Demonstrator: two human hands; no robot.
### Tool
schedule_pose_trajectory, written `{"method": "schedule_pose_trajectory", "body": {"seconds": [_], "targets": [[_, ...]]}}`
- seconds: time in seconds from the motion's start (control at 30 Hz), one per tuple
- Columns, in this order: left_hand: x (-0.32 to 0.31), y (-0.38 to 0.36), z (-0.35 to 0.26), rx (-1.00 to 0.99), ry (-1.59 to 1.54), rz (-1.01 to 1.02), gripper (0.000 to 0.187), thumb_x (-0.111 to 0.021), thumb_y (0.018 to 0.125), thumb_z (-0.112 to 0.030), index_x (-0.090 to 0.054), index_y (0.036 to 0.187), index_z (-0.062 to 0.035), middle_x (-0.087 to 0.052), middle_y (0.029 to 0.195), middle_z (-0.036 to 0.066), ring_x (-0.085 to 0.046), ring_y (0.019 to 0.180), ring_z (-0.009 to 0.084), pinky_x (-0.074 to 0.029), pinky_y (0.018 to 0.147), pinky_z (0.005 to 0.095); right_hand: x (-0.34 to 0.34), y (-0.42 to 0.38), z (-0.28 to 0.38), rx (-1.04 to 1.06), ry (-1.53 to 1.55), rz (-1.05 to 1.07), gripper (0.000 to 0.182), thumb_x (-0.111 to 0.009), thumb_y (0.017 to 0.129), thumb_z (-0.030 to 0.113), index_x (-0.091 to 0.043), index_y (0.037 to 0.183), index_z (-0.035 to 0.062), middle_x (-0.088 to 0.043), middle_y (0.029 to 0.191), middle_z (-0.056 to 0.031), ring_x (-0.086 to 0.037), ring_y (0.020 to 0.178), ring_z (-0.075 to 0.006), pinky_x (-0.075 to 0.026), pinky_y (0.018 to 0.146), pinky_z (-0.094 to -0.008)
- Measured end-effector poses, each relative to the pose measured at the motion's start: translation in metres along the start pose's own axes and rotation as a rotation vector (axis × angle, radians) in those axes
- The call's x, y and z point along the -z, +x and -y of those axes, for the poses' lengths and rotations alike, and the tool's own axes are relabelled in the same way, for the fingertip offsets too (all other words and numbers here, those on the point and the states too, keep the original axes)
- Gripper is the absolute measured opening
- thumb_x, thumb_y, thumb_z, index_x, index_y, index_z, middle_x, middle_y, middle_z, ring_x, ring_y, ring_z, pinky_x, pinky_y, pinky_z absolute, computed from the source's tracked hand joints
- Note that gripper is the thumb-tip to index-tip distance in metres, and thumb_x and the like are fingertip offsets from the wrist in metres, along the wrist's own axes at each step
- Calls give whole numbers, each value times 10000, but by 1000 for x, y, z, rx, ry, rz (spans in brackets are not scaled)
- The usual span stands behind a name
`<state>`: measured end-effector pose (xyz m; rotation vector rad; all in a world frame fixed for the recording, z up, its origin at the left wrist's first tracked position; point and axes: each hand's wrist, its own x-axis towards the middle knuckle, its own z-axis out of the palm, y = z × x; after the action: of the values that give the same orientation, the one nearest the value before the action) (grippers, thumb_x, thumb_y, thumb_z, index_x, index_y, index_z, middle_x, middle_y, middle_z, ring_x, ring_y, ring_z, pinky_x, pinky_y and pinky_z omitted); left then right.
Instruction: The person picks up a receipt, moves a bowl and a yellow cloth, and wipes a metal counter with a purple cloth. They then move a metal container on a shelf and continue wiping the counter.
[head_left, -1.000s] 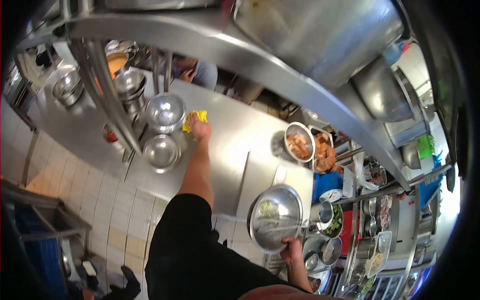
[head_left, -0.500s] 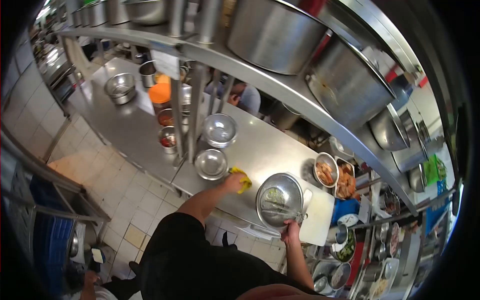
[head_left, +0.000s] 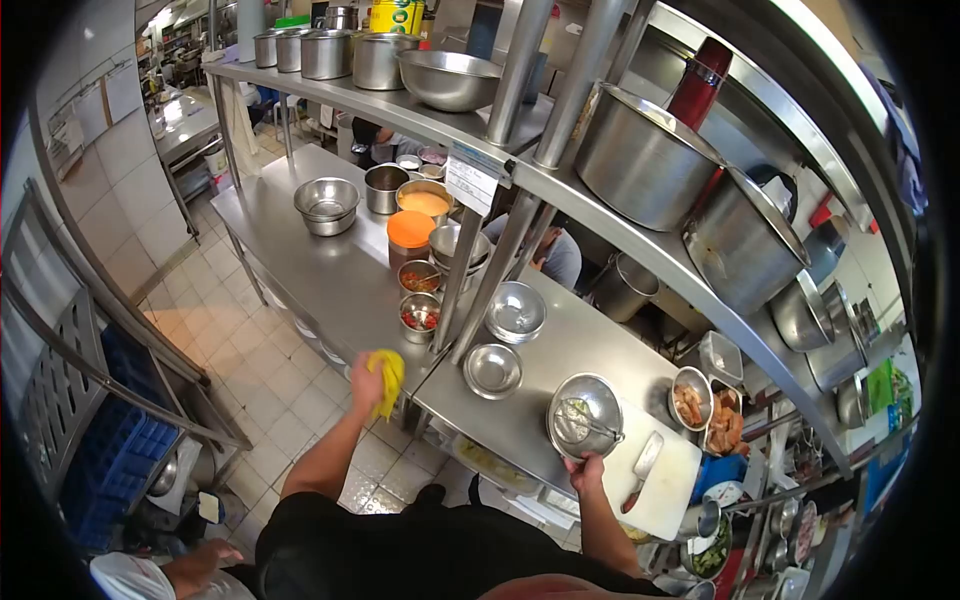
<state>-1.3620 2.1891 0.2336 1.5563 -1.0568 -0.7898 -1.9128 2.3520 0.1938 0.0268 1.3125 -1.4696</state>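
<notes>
My left hand (head_left: 368, 380) is closed on a yellow cloth (head_left: 387, 382), just off the front edge of the steel counter (head_left: 330, 275). With my right hand (head_left: 584, 472) I hold the near rim of a metal bowl (head_left: 592, 390). A whisk (head_left: 580, 420) lies in that bowl, its handle end near the right rim, over some pale contents. Right of the bowl, a knife (head_left: 645, 460) rests on a white cutting board (head_left: 668, 478). Two more metal bowls, one (head_left: 492, 371) nearer and one (head_left: 515, 312) farther, stand left of it.
Upright posts (head_left: 470, 270) carry a shelf with large pots (head_left: 650, 160). An orange-lidded container (head_left: 410, 230) and bowls of red food (head_left: 419, 312) stand at the left. Bowls of meat (head_left: 691, 400) are at the right. Another person's hand (head_left: 210, 560) shows at lower left.
My left hand has moved left with the cloth, away from the metal bowls to the counter's edge. The view has shifted, showing more of the left side. My right hand is still at the bowl.
</notes>
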Motion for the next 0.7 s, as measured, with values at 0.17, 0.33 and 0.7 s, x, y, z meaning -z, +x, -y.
{"method": "schedule_pose_trajectory", "body": {"seconds": [0.17, 0.33, 0.7], "targets": [[5, 95, -51, 105, -82, -429, 600, -691, 956, -259, -422, 1422, 5, -546, 1380, 223, -562, 1236, 348, -438, 1045, 407, -10, 4, 9, -3, -81, 6, 450, -469, 921, 173, -490, 1330, -16, -654, 1147, -212, -704, 847, -358, -638, 663, -443], [-16, 79, -95, -213, -189, -444, 746, -725, 944, -251, -288, 1502, -23, -404, 1520, 211, -518, 1280, 337, -444, 1069, 428, -5, -11, 4, 28, -206, -97, 550, -546, 1007, 379, -463, 1357, -37, -611, 1215, -257, -731, 761, -329, -627, 541, -393], [-182, -157, -161, -149, -473, 933, 528, -535, 1031, -125, -324, 1503, -21, -614, 1279, 193, -654, 934, 231, -513, 872, 356, 42, -116, 12, 625, -574, -713, 631, -719, 900, 459, -501, 1213, -43, -664, 1019, -170, -646, 943, -290, -516, 865, -396]]}}
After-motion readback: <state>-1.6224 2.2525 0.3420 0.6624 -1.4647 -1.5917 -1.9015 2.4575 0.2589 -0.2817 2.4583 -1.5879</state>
